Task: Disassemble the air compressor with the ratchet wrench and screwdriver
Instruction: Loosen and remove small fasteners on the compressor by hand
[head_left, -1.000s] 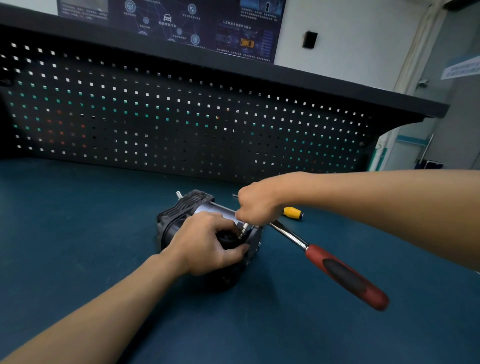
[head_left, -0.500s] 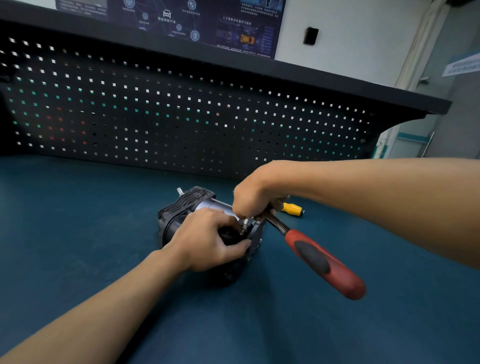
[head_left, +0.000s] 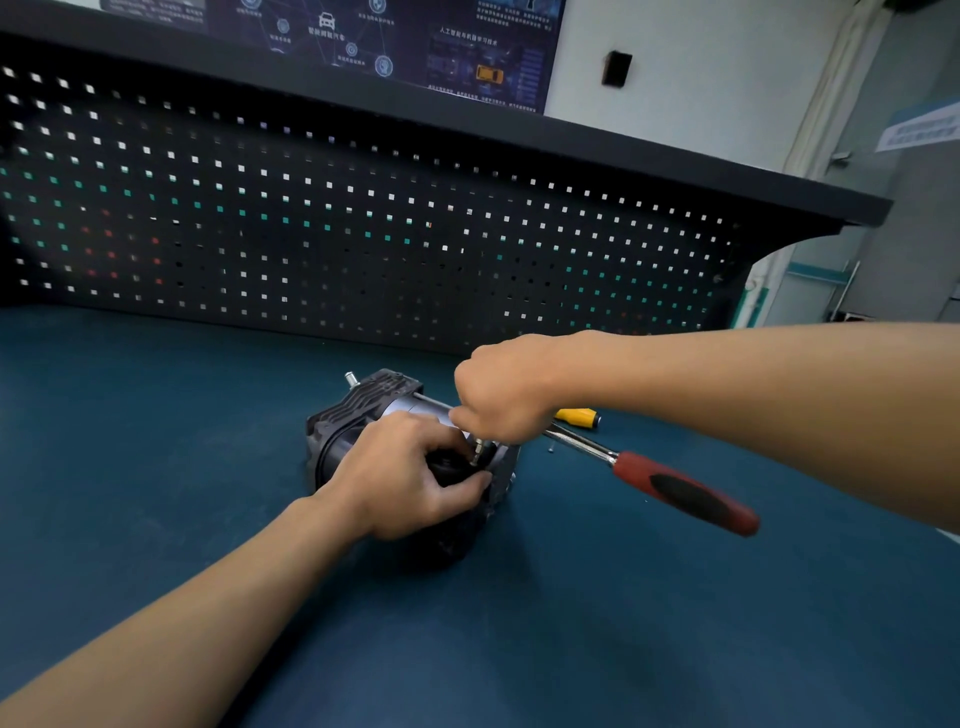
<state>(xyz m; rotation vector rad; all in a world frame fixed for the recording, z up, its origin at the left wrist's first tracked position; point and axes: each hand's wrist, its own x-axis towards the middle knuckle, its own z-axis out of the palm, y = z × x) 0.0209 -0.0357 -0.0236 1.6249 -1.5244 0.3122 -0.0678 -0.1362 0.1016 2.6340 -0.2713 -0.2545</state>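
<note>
On the worktop (head_left: 156, 467), in front of the pegboard (head_left: 311, 234), the air compressor (head_left: 363, 410) lies on its side, and the ratchet wrench (head_left: 675, 491) has swung since 0.5 s ago. Its red handle then pointed steeply toward the person; now it lies flatter and reaches farther right. 1 s ago it sat at a similar reach, so the handle appears to be going back and forth in short strokes.

The right hand (head_left: 501, 392) has stayed a closed fist, its fingers (head_left: 462, 415) clamped round the wrench near its head, above the near end plate of the compressor. The left hand (head_left: 405, 478) has barely moved; its fingers are curled round the dark body and brace it against the turning. This looks like a fastener being loosened stroke by stroke, not yet out. The socket itself is mostly hidden by the 2 hands.

The screwdriver (head_left: 579, 417) lies behind the right wrist, only its yellow handle showing, untouched throughout.

No brand shows on the wrench, screwdriver or compressor. The dark poster (head_left: 415, 47) on the wall carries Chinese headings: one under a car icon seems to read 智能网联汽车, another 人工智能与机器学习技术; the smaller lines are too fine. A pale sign (head_left: 919, 130) at the right is blurred.
</note>
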